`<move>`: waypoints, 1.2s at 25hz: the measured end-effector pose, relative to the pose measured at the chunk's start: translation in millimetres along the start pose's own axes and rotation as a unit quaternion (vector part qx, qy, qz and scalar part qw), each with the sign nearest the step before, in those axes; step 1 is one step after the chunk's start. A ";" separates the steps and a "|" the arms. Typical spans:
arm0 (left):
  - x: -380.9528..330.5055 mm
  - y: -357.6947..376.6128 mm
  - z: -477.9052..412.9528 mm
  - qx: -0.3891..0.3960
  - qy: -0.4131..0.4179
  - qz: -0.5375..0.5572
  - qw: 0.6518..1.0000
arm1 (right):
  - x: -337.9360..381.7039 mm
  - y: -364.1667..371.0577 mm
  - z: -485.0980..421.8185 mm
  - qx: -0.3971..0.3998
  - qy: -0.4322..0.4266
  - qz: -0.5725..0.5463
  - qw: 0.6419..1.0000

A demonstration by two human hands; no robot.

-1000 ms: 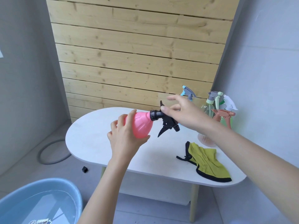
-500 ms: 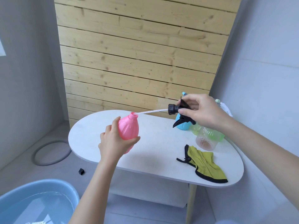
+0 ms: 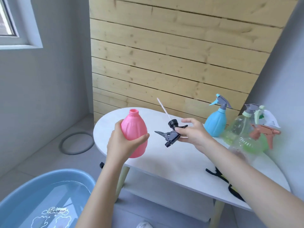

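Left hand [image 3: 120, 143] grips the pink bottle [image 3: 134, 134] round its lower body, fingers curled behind the left side, thumb laid across the front. The forearm comes up from the bottom edge, wrist roughly straight. The bottle is near upright with its neck open and uncapped, held in the air over the left end of the white table [image 3: 172, 162]. Right hand [image 3: 192, 134] pinches the black spray head [image 3: 171, 134] between thumb and curled fingers, one finger stretched out above it. This arm reaches in from the lower right, crossing over the table's front edge. The spray head is above the middle of the table, clear of the bottle, collar turned upward, trigger pointing left toward the bottle. Its thin white tube [image 3: 162, 108] sticks up and left toward the table's back edge. At the right end of the table stand a blue spray bottle [image 3: 215, 124] and clear green spray bottles [image 3: 236, 130], close together. A yellow and black cloth [image 3: 215, 174] lies near the table's front right edge, mostly hidden by the right arm. A blue basin [image 3: 41, 199] with water sits on the floor, left of and in front of the table.
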State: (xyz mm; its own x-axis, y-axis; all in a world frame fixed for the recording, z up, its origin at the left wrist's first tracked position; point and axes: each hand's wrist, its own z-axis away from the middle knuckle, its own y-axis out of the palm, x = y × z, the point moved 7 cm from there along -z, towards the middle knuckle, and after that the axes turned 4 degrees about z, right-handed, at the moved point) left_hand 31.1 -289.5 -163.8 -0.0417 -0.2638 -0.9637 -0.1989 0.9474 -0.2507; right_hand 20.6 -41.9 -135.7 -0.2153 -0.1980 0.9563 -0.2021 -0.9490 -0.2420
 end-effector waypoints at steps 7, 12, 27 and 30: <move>29.5 -27.5 -4.9 -0.019 -0.030 -0.019 0.999 | -71.9 80.1 -52.2 0.035 0.086 -0.027 0.995; 43.5 -55.1 1.5 -0.046 -0.063 -0.004 0.997 | -79.8 82.7 -61.5 -0.001 0.028 0.120 0.992; -4.6 -142.7 92.6 -0.122 -0.052 0.121 0.984 | 54.1 195.7 140.3 0.338 -0.334 0.187 0.860; -6.7 -163.0 113.6 -0.077 -0.067 0.124 0.987 | 57.5 222.1 155.9 0.341 -0.347 0.214 0.847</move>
State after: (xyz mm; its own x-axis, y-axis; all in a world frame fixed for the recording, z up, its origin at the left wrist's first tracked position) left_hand 175.0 -421.6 -126.9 0.0207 0.0088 -0.9997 -0.3468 0.9380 0.0011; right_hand 112.3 -302.3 -108.9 0.5320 -0.4321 0.7282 0.4027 -0.6275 -0.6664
